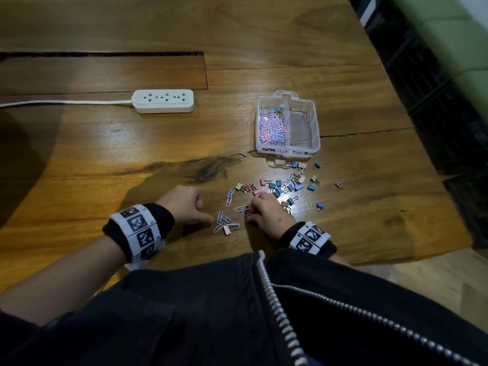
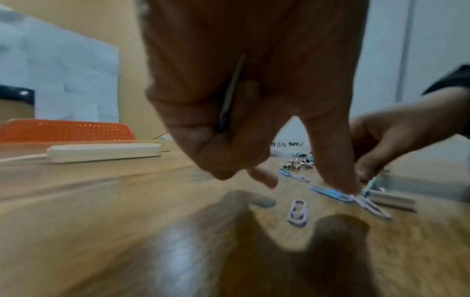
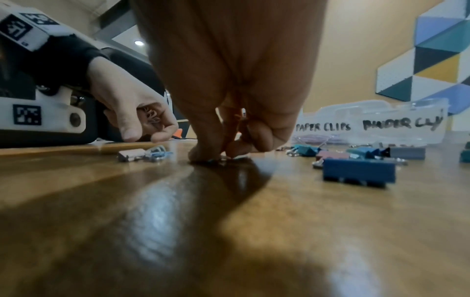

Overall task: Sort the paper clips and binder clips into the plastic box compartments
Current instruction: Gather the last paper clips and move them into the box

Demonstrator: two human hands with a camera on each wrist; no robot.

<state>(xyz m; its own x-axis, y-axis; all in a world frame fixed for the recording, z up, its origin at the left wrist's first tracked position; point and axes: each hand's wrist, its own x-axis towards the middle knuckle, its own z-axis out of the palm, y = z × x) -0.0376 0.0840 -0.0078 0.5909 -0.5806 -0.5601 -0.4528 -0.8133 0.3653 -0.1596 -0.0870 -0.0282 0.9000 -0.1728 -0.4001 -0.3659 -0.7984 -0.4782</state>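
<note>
Left of centre in the head view, the left hand [image 1: 184, 204] holds paper clips in its curled fingers [image 2: 221, 160]. Beside it, the right hand [image 1: 266, 211] pinches a paper clip [image 1: 242, 208] on the worktop [image 1: 105, 154]. Binder clips [image 1: 287, 184] lie scattered right of centre, near the plastic box [image 1: 315, 128].

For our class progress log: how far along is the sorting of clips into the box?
Done: the clear plastic box has many pastel paper clips in its left compartment. In hand: the left hand holds paper clips; the right hand picks at one on the wooden table. Left: the scattered coloured binder clips and a few loose paper clips.
</note>
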